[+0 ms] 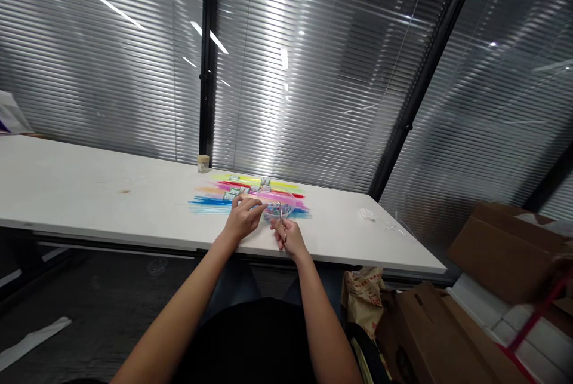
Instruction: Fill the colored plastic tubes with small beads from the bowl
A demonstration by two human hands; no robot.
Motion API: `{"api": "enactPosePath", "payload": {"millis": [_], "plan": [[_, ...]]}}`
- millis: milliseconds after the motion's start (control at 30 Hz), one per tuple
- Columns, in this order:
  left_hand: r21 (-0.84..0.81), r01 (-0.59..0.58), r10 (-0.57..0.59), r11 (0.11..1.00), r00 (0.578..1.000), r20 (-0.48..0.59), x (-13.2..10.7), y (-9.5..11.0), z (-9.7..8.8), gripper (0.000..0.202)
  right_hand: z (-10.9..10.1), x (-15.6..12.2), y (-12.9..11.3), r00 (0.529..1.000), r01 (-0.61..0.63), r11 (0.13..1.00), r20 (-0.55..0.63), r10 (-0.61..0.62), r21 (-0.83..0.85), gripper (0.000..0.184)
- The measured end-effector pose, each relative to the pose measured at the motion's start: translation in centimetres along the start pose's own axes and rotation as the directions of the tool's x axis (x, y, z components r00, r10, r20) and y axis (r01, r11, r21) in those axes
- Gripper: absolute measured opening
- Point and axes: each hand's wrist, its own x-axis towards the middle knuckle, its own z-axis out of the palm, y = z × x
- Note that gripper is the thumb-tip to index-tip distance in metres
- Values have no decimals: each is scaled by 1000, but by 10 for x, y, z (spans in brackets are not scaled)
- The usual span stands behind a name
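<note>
On a white table (89, 193) lie bundles of coloured straws (250, 192) in yellow, red, pink, orange and blue, each banded with a label. A clear plastic bowl (280, 205) sits on top of them with small coloured pieces inside. My left hand (244, 217) is closed in a pinch on a thin pink straw at the bowl's left edge. My right hand (290, 237) is closed on a pair of scissors (282, 220), blades pointing up toward the bowl.
A small tan jar (203, 163) stands at the table's back edge. A crumpled white scrap (367, 214) and clear wrapping lie at the right end. Cardboard boxes (501, 252) and a paper bag (362, 294) stand on the floor to the right. Window blinds run behind the table.
</note>
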Motion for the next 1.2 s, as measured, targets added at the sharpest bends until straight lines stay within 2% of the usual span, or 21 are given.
{"api": "enactPosePath", "payload": {"millis": [500,733,933,1200], "plan": [[-12,-11,12,1000,1000,13,1,0,-2,31,0,-2,-3,1000,0,1000,5,0,-3,43],[-3,8,-8,1000,1000,9,1,2,-2,27,1,-3,-6,1000,-2,1000,6,3,-29,40],[43,77,-75,996,995,-59,2,3,-5,24,0,-3,-4,1000,18,999,1,-18,-32,38],[37,84,-82,996,996,-41,2,2,-3,26,0,-2,0,999,23,999,-28,-23,-24,41]]}}
